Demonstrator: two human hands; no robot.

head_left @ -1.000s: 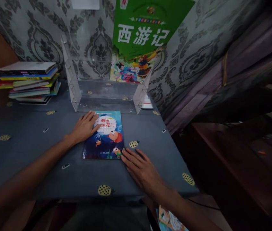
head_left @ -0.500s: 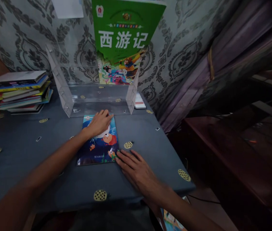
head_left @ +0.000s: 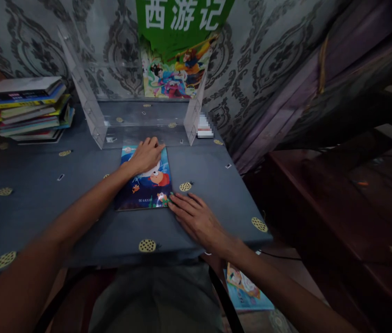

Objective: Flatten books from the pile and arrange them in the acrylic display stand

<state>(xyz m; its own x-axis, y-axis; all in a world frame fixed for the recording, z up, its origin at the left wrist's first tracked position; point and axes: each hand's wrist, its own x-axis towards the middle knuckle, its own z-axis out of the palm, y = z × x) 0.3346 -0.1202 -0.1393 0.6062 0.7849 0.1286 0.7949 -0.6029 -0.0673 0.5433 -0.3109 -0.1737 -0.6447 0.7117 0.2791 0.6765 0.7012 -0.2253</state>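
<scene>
A blue picture book (head_left: 149, 187) with a cartoon sea-life cover lies flat on the patterned tablecloth (head_left: 209, 171). Across its upper part rests my left hand (head_left: 146, 156), fingers bent at the top edge and thumb towards the right corner; the fingertips are partly hidden. My right hand (head_left: 197, 217) lies flat with fingers stretched out, the fingertips at the book's lower right corner. Just beyond the book stands a clear plastic book rack (head_left: 93, 118). A green book (head_left: 177, 60) with white Chinese characters stands upright in the rack's upper right part.
At the table's left back is a stack of books (head_left: 31, 108). A small white object (head_left: 205, 132), blurred out, sits right of the rack. Books (head_left: 246, 289) lie on the floor below the table's front edge. A dark red piece of furniture (head_left: 307, 199) stands at the right.
The camera view has tipped downward, so everything sits higher in the picture and more of the floor books shows. Both hands keep their places on the picture book.
</scene>
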